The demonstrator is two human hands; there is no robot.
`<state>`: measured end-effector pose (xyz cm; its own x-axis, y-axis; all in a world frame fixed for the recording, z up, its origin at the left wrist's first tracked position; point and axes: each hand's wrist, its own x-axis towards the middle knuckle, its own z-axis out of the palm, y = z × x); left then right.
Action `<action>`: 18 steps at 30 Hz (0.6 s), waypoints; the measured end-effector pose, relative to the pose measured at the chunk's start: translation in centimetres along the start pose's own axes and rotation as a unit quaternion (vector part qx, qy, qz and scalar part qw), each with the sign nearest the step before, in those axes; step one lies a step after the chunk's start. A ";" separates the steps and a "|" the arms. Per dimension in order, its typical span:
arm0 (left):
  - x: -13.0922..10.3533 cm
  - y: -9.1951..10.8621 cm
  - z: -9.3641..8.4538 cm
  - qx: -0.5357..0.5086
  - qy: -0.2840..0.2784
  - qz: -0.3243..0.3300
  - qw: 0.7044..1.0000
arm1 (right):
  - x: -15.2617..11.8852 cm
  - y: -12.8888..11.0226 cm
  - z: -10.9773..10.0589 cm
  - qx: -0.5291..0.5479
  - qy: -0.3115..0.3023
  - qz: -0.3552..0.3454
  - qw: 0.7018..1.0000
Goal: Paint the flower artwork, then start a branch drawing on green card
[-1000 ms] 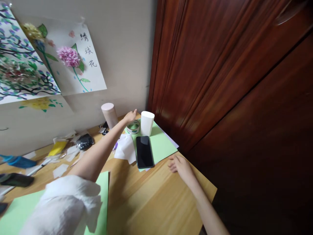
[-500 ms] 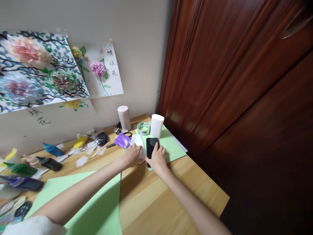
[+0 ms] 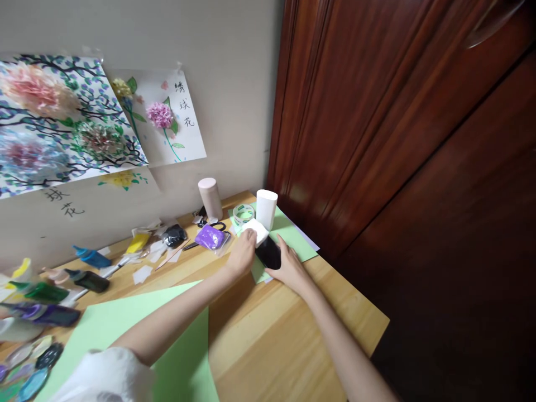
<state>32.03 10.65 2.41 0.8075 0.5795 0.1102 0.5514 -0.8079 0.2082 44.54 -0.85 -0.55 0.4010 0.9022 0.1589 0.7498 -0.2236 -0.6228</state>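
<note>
"Just on the near side of the white container point(image 3: 266, 209), what's being held?"

"Two things. One is a dark phone point(image 3: 269, 254), tilted, over a light green sheet point(image 3: 295, 239) on the desk point(image 3: 251, 329). The right hand point(image 3: 290, 267) has its fingers clamped round the phone's side, thumb towards the near end."

"And the left hand point(image 3: 242, 254)?"

"Its fingers look pressed together on a white folded piece point(image 3: 256, 228), between the phone and the container, at the phone's far end. Paper or cloth, I can't tell."

"Touching the container?"

"Can't tell from where I stand. Left of the container there's a tape roll point(image 3: 243, 214), and farther left a purple packet point(image 3: 210, 237)."

"How would they handle?"

"I'd expect the phone to be stiff, fairly weighty and slick on its glass, so its long edges suit a firm hold. The white piece seems light and easily creased; I'd pinch it gently by a corner."
</note>
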 end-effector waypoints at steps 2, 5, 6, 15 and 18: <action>0.8 0.7 0.8 -0.008 -0.015 0.023 1.000 | -0.8 0.6 0.0 0.032 0.015 0.007 0.999; 0.3 2.1 2.2 -0.023 -0.036 0.063 0.997 | -1.9 1.3 -0.1 0.071 0.032 0.011 0.997; -0.2 2.6 2.6 -0.029 -0.042 0.081 0.995 | -2.2 1.4 -0.1 0.077 0.035 0.020 0.996; -1.4 3.7 2.2 -0.031 -0.077 0.176 0.981 | -2.7 1.5 0.4 0.088 0.080 0.073 0.990; 0.6 2.6 1.6 -0.007 -0.057 0.130 0.990 | -2.6 1.9 0.8 0.083 0.103 0.010 0.991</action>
<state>34.28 8.69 1.48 0.9403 0.3366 0.0512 0.3205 -0.9258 0.2003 44.54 -3.34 -2.79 0.5270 0.7998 0.2875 0.6508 -0.1622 -0.7417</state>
